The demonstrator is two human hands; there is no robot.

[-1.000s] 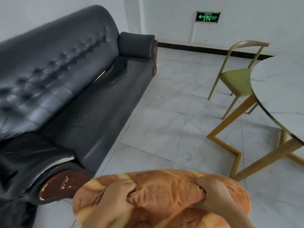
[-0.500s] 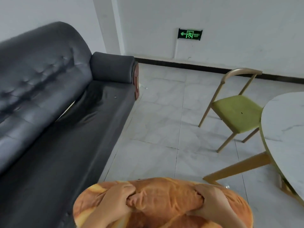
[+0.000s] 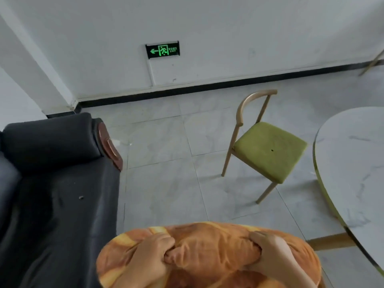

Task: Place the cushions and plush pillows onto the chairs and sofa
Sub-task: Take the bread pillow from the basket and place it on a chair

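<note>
- An orange plush pillow [image 3: 207,256] fills the bottom centre of the frame, held above the tiled floor [image 3: 166,173].
- The left hand [image 3: 149,256] and right hand [image 3: 270,252] each grip a bunched fold of it, fingers curled tight.
- A dark sofa [image 3: 52,194] lies at left.
- A green-seated chair [image 3: 268,148] stands centre right, beside a marble-topped table [image 3: 353,163].

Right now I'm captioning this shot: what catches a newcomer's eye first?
The orange plush pillow at bottom centre, gripped by the left hand and right hand. Then the green-seated chair at right, and the dark sofa at left.
</note>
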